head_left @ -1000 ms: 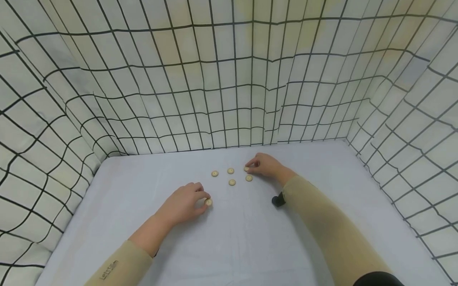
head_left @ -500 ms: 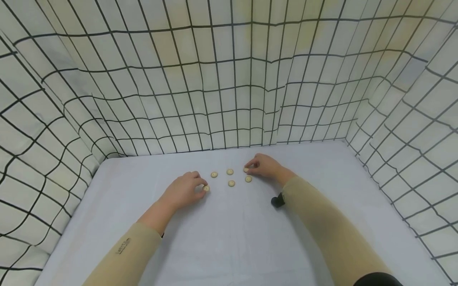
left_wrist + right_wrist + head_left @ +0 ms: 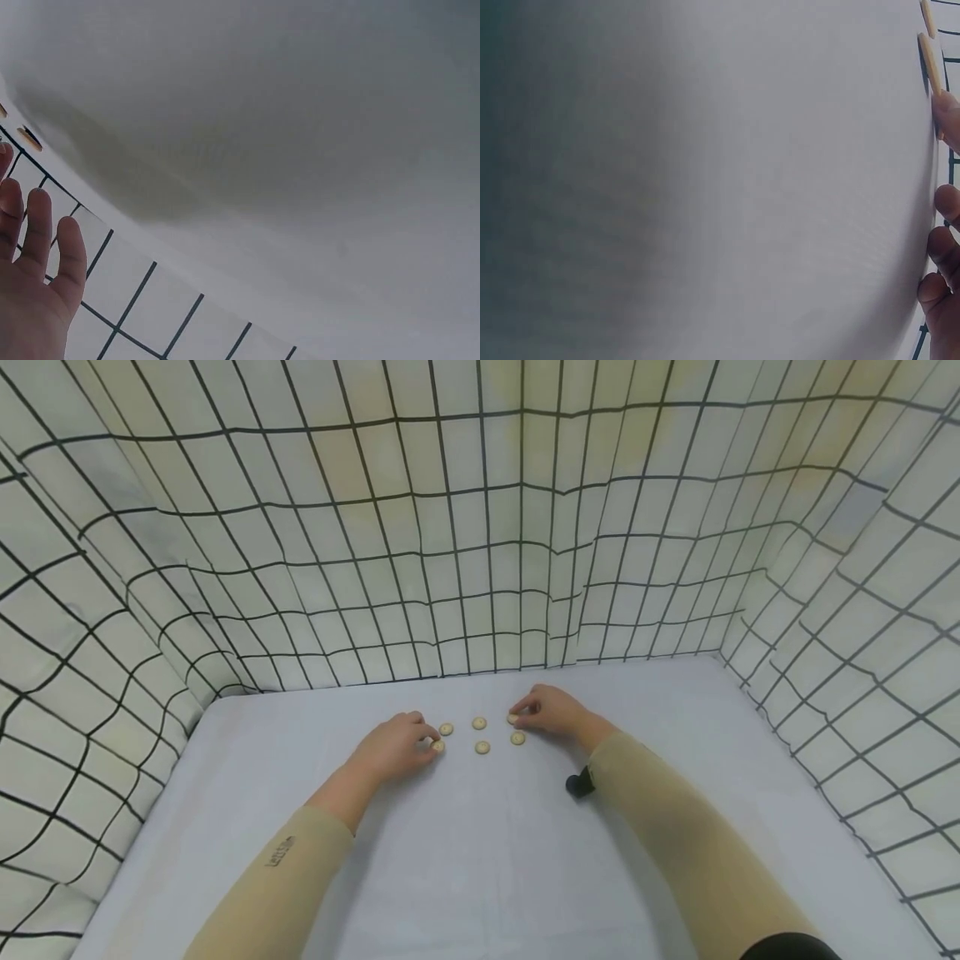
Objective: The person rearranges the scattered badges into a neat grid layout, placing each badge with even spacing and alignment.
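Pressing a small button flat against the table, each hand is seen at one end of a loose cluster just above frame centre.

Nearest, the tan sleeves [image 3: 270, 893] run up from the lower edge, a small black object [image 3: 576, 784] lying by the right one on the pale table [image 3: 480, 860]. The left hand [image 3: 393, 752] is held palm down, its fingertips bent onto the left button [image 3: 438, 746], which lies at the hand's right edge. The right hand [image 3: 551, 710] is arched likewise, fingertips pinched on the right button [image 3: 513, 719] at its left edge. Between them four loose buttons [image 3: 480, 735] lie untouched, the left hand being nearer the upper-left one. Farthest, a checked cloth [image 3: 480, 527] is hung as a backdrop.
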The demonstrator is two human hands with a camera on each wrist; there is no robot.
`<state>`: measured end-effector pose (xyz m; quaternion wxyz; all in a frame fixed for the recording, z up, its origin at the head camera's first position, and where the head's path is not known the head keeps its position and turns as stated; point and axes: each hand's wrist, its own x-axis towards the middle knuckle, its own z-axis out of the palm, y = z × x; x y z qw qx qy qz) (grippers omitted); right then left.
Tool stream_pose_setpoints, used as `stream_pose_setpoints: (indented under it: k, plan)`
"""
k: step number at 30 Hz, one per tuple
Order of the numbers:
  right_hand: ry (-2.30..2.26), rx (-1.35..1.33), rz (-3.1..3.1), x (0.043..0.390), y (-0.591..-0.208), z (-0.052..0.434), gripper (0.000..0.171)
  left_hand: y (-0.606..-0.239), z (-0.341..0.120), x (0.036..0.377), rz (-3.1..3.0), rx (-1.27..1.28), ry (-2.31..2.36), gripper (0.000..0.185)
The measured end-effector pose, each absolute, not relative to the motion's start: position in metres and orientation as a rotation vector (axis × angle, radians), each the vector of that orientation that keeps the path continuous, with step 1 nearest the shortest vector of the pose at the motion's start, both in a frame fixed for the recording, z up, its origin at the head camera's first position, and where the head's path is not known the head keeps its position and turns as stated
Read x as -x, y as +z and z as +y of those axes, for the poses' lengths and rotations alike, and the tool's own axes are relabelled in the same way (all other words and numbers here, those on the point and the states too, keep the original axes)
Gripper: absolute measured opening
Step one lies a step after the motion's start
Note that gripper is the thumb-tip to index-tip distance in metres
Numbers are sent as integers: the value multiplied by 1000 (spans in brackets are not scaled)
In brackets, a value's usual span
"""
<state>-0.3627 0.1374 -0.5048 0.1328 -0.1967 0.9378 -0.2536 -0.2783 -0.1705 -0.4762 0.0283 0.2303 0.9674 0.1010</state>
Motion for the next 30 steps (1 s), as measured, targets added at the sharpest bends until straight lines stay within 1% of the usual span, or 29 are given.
stream_pose_setpoints:
  k: [14,30]
  plan:
    - [-741,567,2720,359,-501,137,31,-487,-157,284,2940,-697,328,21]
    - [-738,564,2719,362,-504,138,31,-488,-158,283,2940,-710,248,26]
